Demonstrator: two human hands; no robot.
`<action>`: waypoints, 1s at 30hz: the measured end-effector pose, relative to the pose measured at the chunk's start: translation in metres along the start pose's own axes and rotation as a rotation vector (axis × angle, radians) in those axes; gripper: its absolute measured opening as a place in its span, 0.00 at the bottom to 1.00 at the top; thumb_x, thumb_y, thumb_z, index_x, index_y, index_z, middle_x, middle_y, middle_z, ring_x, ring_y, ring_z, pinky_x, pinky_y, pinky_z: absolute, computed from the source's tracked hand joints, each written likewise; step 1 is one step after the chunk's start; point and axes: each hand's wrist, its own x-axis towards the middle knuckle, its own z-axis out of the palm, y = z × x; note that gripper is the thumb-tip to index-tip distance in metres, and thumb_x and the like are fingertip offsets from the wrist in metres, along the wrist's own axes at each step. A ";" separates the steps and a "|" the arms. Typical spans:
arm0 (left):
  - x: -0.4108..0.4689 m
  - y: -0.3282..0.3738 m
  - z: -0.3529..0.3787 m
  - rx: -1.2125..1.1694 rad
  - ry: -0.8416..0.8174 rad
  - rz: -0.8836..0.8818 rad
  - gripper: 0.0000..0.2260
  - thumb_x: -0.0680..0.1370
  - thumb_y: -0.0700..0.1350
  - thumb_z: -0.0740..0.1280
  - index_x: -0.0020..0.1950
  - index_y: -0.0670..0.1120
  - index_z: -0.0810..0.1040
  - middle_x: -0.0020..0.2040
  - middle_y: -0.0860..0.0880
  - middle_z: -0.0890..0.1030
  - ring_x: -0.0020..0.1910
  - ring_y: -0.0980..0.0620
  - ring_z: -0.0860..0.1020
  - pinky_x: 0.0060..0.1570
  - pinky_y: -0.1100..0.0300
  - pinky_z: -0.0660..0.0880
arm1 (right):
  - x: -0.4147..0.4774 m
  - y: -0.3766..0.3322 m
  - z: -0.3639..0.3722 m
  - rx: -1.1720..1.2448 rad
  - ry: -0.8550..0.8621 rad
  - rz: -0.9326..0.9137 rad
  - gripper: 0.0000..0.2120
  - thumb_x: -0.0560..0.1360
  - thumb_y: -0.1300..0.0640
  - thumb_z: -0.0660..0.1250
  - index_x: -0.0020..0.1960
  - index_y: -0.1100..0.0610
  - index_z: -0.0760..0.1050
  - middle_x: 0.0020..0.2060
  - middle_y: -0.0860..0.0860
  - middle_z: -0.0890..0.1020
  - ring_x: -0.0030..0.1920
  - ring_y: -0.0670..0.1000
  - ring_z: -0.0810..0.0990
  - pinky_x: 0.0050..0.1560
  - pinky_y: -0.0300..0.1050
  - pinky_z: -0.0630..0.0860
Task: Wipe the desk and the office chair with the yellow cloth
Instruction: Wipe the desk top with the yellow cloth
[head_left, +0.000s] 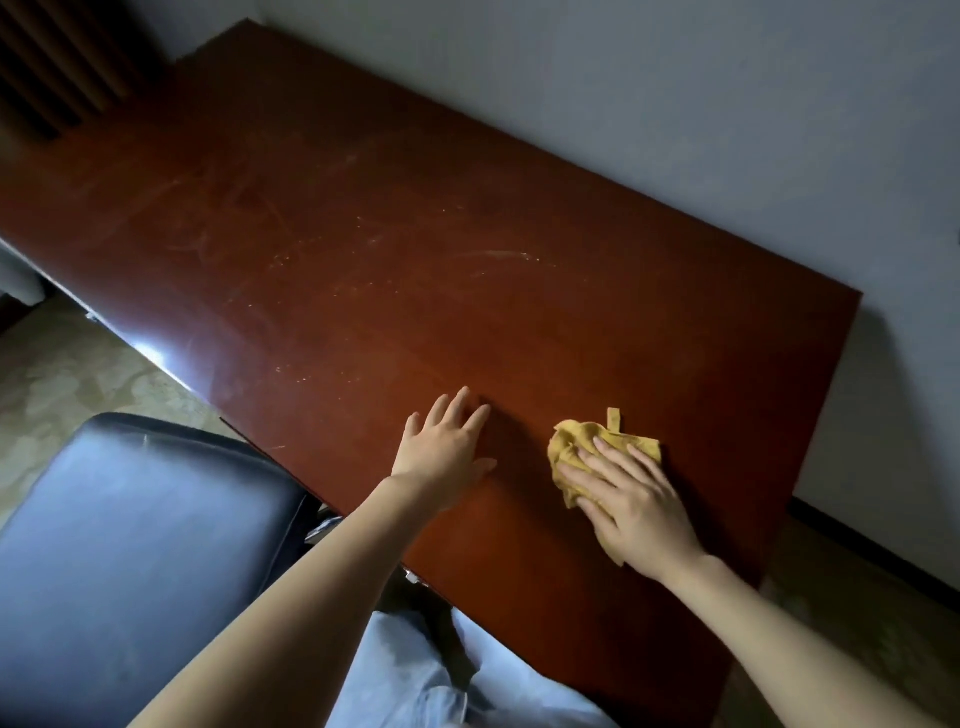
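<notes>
One black office chair (135, 530) sits nearest, left of the left hand (447, 447). That hand lies flat on the reddish desk (623, 338), fingers spread, holding nothing; the right hand (631, 501) presses straight fingers on the crumpled yellow cloth (576, 441). Desk wiping seems underway; next, the cloth likely needs pushing toward dusty streaks (498, 255) beyond the fingertips.

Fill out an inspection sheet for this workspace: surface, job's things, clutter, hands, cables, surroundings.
Surface: desk, reddish-brown wood, pale streaks and specks across its middle.
Job's things: yellow cloth crumpled on the desk near its right end; office chair, dark seat, at the desk's near edge.
Clutter: nothing seen.
Hands: left hand flat on the desk, fingers spread; right hand presses the cloth with straight fingers.
Cables: nothing seen.
Surroundings: pale wall behind the desk; light floor.
</notes>
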 end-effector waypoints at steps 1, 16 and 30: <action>0.006 0.005 -0.001 0.007 -0.018 0.015 0.32 0.80 0.58 0.59 0.79 0.52 0.48 0.79 0.48 0.43 0.78 0.46 0.44 0.73 0.44 0.50 | -0.003 0.012 -0.005 -0.014 0.000 0.044 0.22 0.72 0.56 0.72 0.64 0.48 0.75 0.63 0.49 0.77 0.67 0.53 0.72 0.68 0.56 0.65; 0.062 0.042 -0.001 0.204 -0.021 -0.040 0.33 0.79 0.66 0.45 0.78 0.50 0.42 0.79 0.49 0.43 0.78 0.47 0.43 0.73 0.42 0.45 | 0.124 0.143 -0.054 -0.016 -0.058 0.444 0.21 0.81 0.51 0.58 0.73 0.44 0.62 0.74 0.48 0.62 0.76 0.55 0.53 0.73 0.51 0.50; 0.073 0.031 -0.021 0.225 -0.085 0.066 0.31 0.80 0.63 0.50 0.79 0.50 0.48 0.79 0.49 0.48 0.77 0.48 0.52 0.72 0.52 0.57 | 0.210 0.094 -0.030 -0.028 -0.133 0.152 0.21 0.81 0.52 0.56 0.73 0.41 0.61 0.75 0.46 0.60 0.76 0.52 0.50 0.74 0.55 0.45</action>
